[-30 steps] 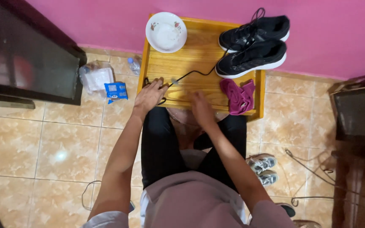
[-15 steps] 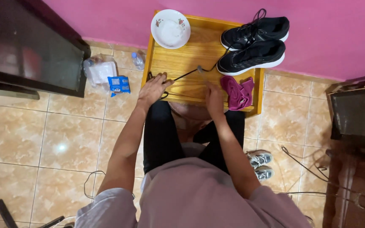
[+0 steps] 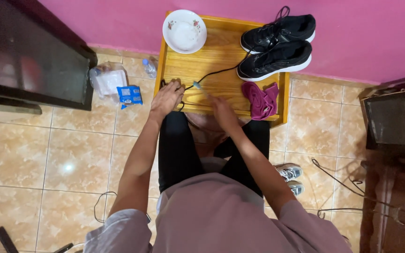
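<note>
This is a room in a home. The floor [image 3: 38, 159] is glossy beige tile, meeting a bright pink wall [image 3: 118, 21]. A low wooden table [image 3: 221, 65] stands against that wall, with black sneakers [image 3: 277, 44] at its far right corner, a white bowl [image 3: 184, 31] at its far left corner and a magenta cloth [image 3: 260, 99] by its near edge. Dark cabinets [image 3: 29, 56] flank it, and small shoes [image 3: 290, 175] lie on the tiles.

Black shoes [image 3: 277, 42], magenta cloth [image 3: 260, 100]

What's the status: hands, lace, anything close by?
Left hand pins black shoelace on wooden tray. Right hand grips small brush. Magenta cloth lies just right.
</note>
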